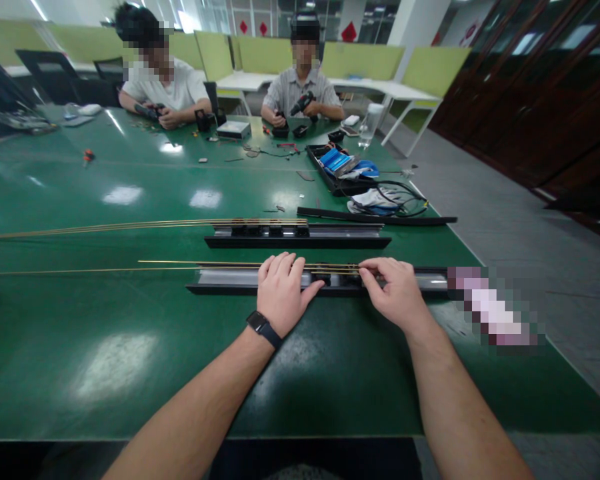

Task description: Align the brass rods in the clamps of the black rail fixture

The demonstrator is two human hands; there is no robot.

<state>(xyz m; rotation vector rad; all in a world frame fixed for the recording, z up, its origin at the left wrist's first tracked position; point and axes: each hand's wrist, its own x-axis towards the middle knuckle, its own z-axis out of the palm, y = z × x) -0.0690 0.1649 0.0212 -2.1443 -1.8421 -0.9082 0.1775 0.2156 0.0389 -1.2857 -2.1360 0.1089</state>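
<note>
A long black channel rail (225, 289) with a grey inner face lies across the table in front of me. Thin brass-coloured rods (170, 262) run along it and stick out far to the left. My left hand (283, 290), with a dark watch on its wrist, grips over the rail and rods, thumb on the near side. Farther right, my right hand (393, 287) pinches the rods at their right end with thumb and fingers. Small black blocks (323, 277) sit inside the rail between my hands. Both palms hide part of the rail.
A second black rail (350, 241) with brass rods lies just beyond. Behind it are a black strip (380, 217), cables (405, 197) and a black tray (325, 177). Two people sit across the table; one holds a power drill (303, 102). The table's right edge slants away.
</note>
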